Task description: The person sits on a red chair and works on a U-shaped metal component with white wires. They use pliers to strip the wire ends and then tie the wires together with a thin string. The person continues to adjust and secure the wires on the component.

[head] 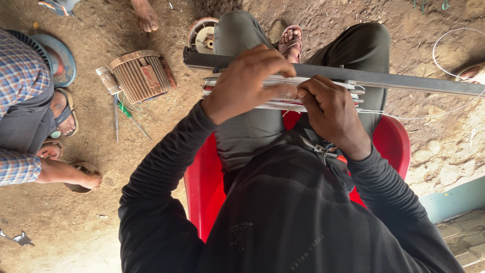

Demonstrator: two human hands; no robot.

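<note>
I sit on a red plastic chair [202, 182] and look down at my lap. A flat bundle of thin white strips [323, 81] lies across my knees, just in front of a long dark metal bar [404, 80]. My left hand [247, 81] grips the bundle from above near its left end. My right hand [331, 114] pinches the bundle's near edge with thumb and fingers. Small pliers [318, 148] rest in my lap below the right hand.
On the dirt floor to the left lie a ribbed electric motor housing [141, 75], a screwdriver [115, 119] and a round fan cover [56, 55]. A person in a checked shirt [20, 101] squats at far left. Thin white wire [444, 60] loops at right.
</note>
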